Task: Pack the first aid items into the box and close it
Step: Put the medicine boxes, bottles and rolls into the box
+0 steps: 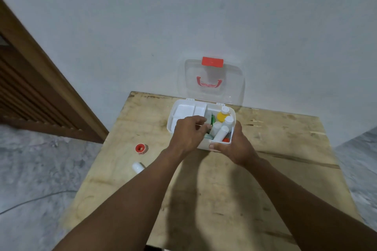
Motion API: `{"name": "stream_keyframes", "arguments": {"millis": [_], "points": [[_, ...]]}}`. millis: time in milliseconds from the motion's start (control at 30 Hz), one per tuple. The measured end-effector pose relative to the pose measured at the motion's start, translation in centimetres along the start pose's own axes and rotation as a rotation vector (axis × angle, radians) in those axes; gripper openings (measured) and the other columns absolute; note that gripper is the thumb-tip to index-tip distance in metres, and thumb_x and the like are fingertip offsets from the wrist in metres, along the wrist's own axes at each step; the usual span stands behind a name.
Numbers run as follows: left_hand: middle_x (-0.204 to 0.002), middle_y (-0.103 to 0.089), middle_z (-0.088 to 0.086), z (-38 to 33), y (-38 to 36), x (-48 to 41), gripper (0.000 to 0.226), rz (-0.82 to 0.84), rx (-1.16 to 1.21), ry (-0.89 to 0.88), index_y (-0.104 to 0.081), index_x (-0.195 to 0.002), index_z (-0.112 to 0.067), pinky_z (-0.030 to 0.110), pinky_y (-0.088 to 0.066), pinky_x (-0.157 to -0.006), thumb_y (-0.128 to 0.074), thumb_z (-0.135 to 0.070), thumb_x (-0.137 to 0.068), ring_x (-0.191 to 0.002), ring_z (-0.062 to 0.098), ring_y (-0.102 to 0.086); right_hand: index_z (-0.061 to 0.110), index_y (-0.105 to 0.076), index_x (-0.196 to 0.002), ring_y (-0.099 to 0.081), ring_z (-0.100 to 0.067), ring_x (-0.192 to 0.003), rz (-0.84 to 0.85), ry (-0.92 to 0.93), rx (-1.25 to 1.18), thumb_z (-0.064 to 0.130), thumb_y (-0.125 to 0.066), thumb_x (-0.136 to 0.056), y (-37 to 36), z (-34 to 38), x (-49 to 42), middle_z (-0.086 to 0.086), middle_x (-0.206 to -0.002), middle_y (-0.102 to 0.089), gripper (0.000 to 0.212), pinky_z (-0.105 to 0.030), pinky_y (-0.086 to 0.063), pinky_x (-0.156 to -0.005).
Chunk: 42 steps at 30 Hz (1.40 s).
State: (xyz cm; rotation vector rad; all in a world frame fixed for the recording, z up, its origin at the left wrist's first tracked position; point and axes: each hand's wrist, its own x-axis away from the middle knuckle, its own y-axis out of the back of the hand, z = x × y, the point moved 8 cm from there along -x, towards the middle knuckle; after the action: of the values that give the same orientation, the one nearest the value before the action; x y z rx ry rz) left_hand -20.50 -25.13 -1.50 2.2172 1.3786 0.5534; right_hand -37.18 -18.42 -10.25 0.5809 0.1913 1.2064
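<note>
Packing underway: box (204, 145) clamped by right hand (232, 146); left hand (187, 132) inside, grip unclear. Tape roll (140, 148), white bottle (138, 167) to be packed next.

The white box (201, 120) stood open against the wall, its clear lid (214, 82) raised behind it, so access from behind was blocked. The box's right compartment was crowded with upright bottles (221, 128), and its front was occupied by the left hand (187, 134) and right hand (232, 145). Left of the box, a red tape roll (140, 148) and a white bottle (138, 167) lay on the wooden table (285, 149); right of the box, bare tabletop was left.
</note>
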Motion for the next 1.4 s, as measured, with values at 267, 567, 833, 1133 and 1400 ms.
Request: {"name": "stream_keyframes", "arguments": {"millis": [267,567,833,1133,1400], "points": [[-0.106,-0.074,0.001,5.5,5.8,5.2,0.028,-0.228,-0.017,0.009,-0.072,-0.113,-0.009,0.031,-0.056,-0.088,-0.068,-0.025,-0.089,-0.092,0.011,-0.069,0.023,-0.022,-0.144,-0.059,-0.01,-0.101,0.018,-0.014,0.062,0.044,-0.089,-0.064,-0.1,0.8,0.6,0.004,-0.136,-0.051,0.106,-0.02,-0.044,-0.077],[-0.11,-0.069,0.004,14.5,9.6,11.6,0.035,-0.281,-0.275,0.097,-0.067,-0.115,-0.011,0.034,-0.051,-0.083,-0.073,-0.025,-0.084,-0.098,0.021,-0.063,0.024,-0.022,-0.143,-0.058,-0.024,-0.113,0.016,-0.08,0.128,0.052,-0.088,-0.061,0.2,0.5,0.6,-0.001,-0.135,-0.054,0.108,-0.044,-0.048,-0.098],[-0.118,-0.065,0.005,17.4,7.1,12.7,0.052,-0.263,-0.389,0.099,-0.062,-0.121,-0.011,0.025,-0.037,-0.092,-0.061,-0.046,-0.083,-0.11,0.023,-0.055,0.024,-0.02,-0.146,-0.055,-0.025,-0.118,0.002,-0.092,0.133,0.049,-0.087,-0.065,0.6,0.6,0.4,-0.001,-0.139,-0.05,0.108,-0.042,-0.047,-0.098],[-0.132,-0.054,0.001,15.4,6.6,9.3,0.078,-0.291,-0.396,0.065,-0.051,-0.135,-0.02,0.048,-0.044,-0.099,-0.065,-0.061,-0.07,-0.122,0.022,-0.051,0.025,-0.024,-0.143,-0.056,-0.024,-0.116,0.001,-0.068,0.144,0.052,-0.088,-0.062,0.8,0.3,0.1,0.001,-0.136,-0.051,0.107,-0.046,-0.049,-0.099],[-0.142,-0.047,0.011,15.1,4.8,8.8,0.095,-0.176,-0.425,-0.016,-0.054,-0.128,-0.011,0.049,-0.037,-0.106,-0.071,-0.072,-0.058,-0.131,0.029,-0.043,0.029,-0.025,-0.142,-0.058,-0.019,-0.115,0.01,-0.059,0.097,0.055,-0.087,-0.061,0.6,0.1,0.1,0.006,-0.134,-0.052,0.105,-0.045,-0.052,-0.097]]}}
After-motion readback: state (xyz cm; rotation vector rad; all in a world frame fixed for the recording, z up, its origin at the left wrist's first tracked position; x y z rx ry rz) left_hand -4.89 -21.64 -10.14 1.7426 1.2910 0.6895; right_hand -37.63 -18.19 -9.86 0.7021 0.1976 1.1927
